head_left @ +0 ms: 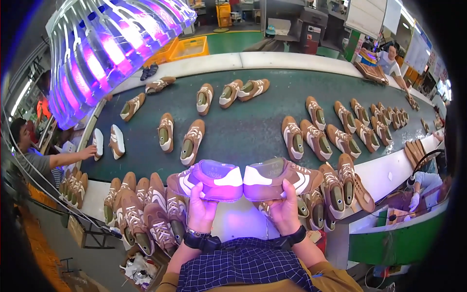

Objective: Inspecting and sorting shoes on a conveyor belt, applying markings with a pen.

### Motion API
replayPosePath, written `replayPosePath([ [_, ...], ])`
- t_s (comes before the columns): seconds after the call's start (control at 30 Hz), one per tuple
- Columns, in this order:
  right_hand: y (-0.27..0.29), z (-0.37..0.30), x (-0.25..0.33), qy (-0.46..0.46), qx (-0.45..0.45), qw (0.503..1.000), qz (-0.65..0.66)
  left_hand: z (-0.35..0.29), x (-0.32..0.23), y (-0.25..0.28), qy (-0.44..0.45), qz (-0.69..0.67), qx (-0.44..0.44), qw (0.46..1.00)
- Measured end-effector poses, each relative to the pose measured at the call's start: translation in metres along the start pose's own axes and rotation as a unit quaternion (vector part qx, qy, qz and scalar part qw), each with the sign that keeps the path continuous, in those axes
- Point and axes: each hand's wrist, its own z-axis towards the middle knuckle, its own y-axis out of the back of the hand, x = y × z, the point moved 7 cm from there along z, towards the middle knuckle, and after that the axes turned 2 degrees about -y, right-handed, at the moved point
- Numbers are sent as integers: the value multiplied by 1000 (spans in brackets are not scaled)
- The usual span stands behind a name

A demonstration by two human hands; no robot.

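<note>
Side by side in front of me I hold a pair of brown sneakers with white trim, heels facing each other and almost touching. My left hand (202,209) is closed around the left sneaker (209,181), which is tinted purple by the lamp's light. The right sneaker (279,179) is gripped in my right hand (284,209), thumb against its side. Both have olive shoe lasts inside. Brown sneakers (138,209) crowd the ledge beside my left hand. More sneakers (335,187) stand on the ledge by my right hand.
A dark green conveyor belt (238,129) carries several brown sneakers. A glowing purple lamp (112,53) hangs at the upper left. One person's hand (89,152) touches a shoe at the left; another person (389,63) works at the far right. Yellow crates (189,47) stand beyond the belt.
</note>
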Motion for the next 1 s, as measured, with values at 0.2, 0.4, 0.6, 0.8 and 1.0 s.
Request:
replayPosePath([
  [0.2,5,6,0,-9,-8,1000,1,2,2,-3,-16,12,-10,1000],
  [0.4,11,7,-3,-23,-18,999,-21,5,5,2,-8,29,-27,999],
  [0.6,22,5,-3,-13,-24,999,-26,8,-6,2,-76,87,-16,993],
  [0.8,27,6,2,-13,-13,998,-57,10,-6,-2,-88,114,1,990],
  [1.0,13,1,3,-92,30,995,26,1,9,15,72,69,36,994],
])
